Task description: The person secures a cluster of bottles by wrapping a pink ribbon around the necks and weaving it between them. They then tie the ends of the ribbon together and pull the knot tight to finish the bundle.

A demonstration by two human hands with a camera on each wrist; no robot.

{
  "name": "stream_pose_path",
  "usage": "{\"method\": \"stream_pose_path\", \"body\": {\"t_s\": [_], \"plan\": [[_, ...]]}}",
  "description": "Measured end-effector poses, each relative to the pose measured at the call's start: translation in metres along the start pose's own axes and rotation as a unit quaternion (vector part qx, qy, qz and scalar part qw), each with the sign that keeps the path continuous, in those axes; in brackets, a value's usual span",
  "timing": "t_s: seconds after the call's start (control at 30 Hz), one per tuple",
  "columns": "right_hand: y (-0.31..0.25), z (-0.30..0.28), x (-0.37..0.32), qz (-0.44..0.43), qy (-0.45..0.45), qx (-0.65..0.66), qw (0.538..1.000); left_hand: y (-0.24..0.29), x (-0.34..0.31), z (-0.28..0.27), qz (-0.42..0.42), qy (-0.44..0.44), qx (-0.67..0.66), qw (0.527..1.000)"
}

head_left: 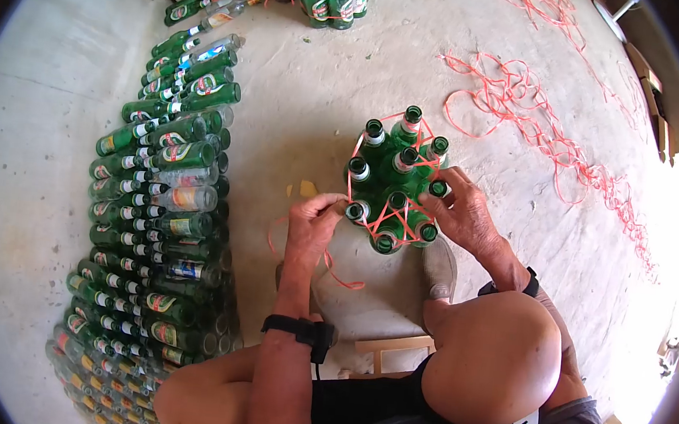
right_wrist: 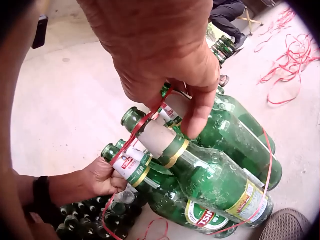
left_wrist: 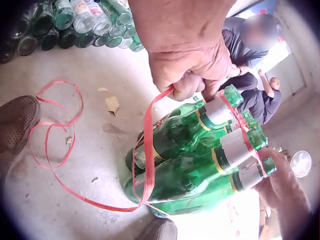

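Note:
A cluster of several upright green glass bottles [head_left: 405,159] stands on the floor between the person's feet, with red plastic strap [left_wrist: 148,150] laced around and between the necks. At the cluster's near left corner, the left hand [head_left: 312,224] pinches the strap beside a bottle neck. A loose tail of strap hangs from that hand and curls on the floor. On the opposite side the right hand [head_left: 468,214] has its thumb and fingers around a bottle neck [head_left: 438,188]. The fingertips are partly hidden among the necks in the right wrist view.
Stacked rows of bottles [head_left: 187,154] lie along the left. Another tied bottle bundle [head_left: 333,5] stands at the far end. Tangled red strap [head_left: 518,106] spreads over the floor at right. A shoe [head_left: 438,269] is close to the cluster. People [left_wrist: 250,55] sit beyond.

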State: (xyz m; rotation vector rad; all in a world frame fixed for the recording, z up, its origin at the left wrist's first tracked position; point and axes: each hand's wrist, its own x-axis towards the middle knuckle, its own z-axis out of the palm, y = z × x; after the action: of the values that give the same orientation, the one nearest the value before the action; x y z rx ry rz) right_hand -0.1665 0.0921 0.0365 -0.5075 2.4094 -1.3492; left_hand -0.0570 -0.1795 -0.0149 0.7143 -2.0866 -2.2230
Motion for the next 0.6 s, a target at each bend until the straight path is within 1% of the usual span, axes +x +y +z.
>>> {"method": "stream_pose_path", "body": {"t_s": [0.13,0.23,0.33,0.43,0.53,0.6], "plan": [[-0.005,0.002,0.001,-0.035,0.020,-0.059,0.997,0.004,-0.005,0.003,-0.022,0.014,0.001,1.000],[0.004,-0.001,0.004,-0.095,0.026,-0.099,0.990,0.004,-0.009,0.007,0.022,0.020,0.011,1.000],[-0.001,-0.007,0.008,-0.091,0.009,-0.092,0.991,0.006,-0.014,0.007,0.000,0.015,0.035,0.999],[-0.005,-0.014,0.016,-0.114,-0.020,-0.111,0.987,0.000,-0.021,0.009,0.029,0.015,0.021,0.999],[-0.006,-0.019,0.029,-0.127,-0.062,-0.129,0.982,-0.009,-0.029,0.013,0.085,0.020,0.005,0.996],[-0.005,-0.022,0.042,-0.175,-0.086,-0.141,0.971,-0.009,-0.034,0.012,0.072,0.021,0.014,0.997]]}}
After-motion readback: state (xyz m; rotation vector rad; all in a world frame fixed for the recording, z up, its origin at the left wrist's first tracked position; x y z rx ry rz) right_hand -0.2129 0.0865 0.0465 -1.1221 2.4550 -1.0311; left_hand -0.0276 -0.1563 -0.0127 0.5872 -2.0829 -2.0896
